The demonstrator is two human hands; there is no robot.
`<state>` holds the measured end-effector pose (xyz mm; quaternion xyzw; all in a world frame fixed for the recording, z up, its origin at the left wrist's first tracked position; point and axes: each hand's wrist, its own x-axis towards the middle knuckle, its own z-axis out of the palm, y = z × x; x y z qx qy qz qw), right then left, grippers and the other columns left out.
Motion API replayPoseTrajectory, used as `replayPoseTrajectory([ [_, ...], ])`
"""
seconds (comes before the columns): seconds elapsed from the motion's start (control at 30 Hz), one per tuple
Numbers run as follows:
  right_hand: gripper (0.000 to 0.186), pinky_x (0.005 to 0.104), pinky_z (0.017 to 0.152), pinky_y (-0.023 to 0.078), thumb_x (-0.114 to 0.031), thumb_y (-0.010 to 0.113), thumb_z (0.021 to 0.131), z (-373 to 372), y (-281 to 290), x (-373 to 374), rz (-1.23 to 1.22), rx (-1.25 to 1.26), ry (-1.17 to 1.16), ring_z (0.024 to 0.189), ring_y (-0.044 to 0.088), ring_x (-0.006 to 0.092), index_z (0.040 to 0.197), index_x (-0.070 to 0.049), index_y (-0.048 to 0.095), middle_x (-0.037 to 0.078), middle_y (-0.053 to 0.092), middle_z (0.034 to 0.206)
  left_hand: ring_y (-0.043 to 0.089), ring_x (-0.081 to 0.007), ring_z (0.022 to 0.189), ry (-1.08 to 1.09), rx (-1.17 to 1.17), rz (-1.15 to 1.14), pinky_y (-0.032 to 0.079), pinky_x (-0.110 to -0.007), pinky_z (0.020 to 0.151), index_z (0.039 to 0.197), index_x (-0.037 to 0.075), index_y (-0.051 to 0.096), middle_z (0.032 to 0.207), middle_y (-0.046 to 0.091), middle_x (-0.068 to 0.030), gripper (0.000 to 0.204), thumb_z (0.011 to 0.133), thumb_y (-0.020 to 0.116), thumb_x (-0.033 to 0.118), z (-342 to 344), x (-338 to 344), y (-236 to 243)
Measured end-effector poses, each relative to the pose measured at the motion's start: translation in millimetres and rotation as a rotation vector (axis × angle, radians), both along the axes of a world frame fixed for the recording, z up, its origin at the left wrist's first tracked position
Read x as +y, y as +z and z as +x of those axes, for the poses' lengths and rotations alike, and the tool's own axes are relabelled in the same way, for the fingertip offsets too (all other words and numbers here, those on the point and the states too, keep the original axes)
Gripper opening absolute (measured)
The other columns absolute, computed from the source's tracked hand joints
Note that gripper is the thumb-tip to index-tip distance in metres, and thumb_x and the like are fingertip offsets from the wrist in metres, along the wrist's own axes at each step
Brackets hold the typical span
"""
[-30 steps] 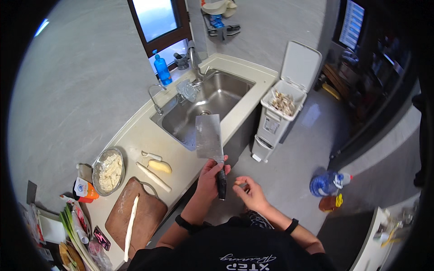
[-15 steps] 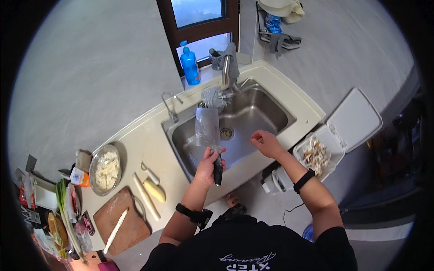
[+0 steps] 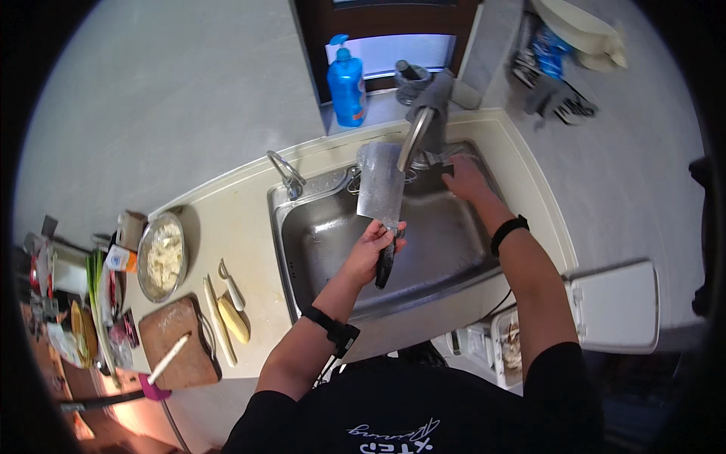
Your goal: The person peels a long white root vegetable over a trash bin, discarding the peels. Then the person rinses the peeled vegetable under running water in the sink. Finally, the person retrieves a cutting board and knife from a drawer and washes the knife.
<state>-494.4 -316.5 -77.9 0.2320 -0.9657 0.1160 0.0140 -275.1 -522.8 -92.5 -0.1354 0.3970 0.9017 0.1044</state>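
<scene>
My left hand (image 3: pixel 376 246) grips a cleaver (image 3: pixel 381 183) by its black handle, its broad blade pointing up and away over the steel sink (image 3: pixel 333 284). Pale smears and wet marks show on the blade. At the sink's back right corner, beside the faucet (image 3: pixel 414 140), is my right hand (image 3: pixel 466 180). Its fingers are curled at a small dark piece; I cannot make out what it is. A grey cloth (image 3: pixel 433 113) drapes over the faucet. The blade partly hides some wire things at the sink's back edge.
Left on the counter lie a cutting board (image 3: pixel 178 356), a peeler (image 3: pixel 231 286), a yellow peeled piece (image 3: pixel 233 321) and a steel bowl (image 3: pixel 141 261) of pale food. A blue pump bottle (image 3: pixel 347 87) stands on the sill. An open-lidded white bin (image 3: pixel 612 306) is at right.
My right hand has moved from above the sink's front right to its back corner beside the faucet. The cleaver stays in my left hand. The view has shifted toward the sink.
</scene>
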Motion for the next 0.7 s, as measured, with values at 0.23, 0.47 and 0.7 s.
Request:
replayPoseTrajectory([
  [0.23,0.039,0.0439,0.098,0.042,-0.029,0.059,0.088,-69,-16,-18,0.398,-0.178,-0.013,0.122,0.048,0.0337,0.117,-0.003,0.058,0.017,0.054,0.126,0.062,-0.0203,0.097,0.129,0.005,0.082,0.050,-0.031,0.088,0.094,0.008,0.043,0.132,0.053,-0.0105,0.007,0.095,0.050,0.005,-54,2,-10],
  [0.47,0.034,0.0434,0.085,0.049,-0.029,0.058,0.089,-19,-28,-9,0.064,0.348,0.116,0.102,0.061,0.0345,0.109,-0.001,0.062,0.019,0.062,0.110,0.060,-0.0158,0.075,0.198,-0.063,0.088,0.053,-0.032,0.065,0.111,0.012,0.048,0.113,0.063,-0.0058,0.021,0.092,0.057,0.008,-101,11,-16],
  [0.7,0.044,0.0356,0.083,0.046,-0.036,0.055,0.094,80,-63,-85,-1.018,-0.743,-0.088,0.095,0.058,0.0251,0.114,0.003,0.053,0.015,0.060,0.103,0.048,-0.0145,0.044,0.219,-0.176,-0.399,0.039,-0.029,0.040,0.088,0.008,0.048,0.065,0.056,-0.0056,0.017,0.097,0.048,0.023,-96,20,-21],
])
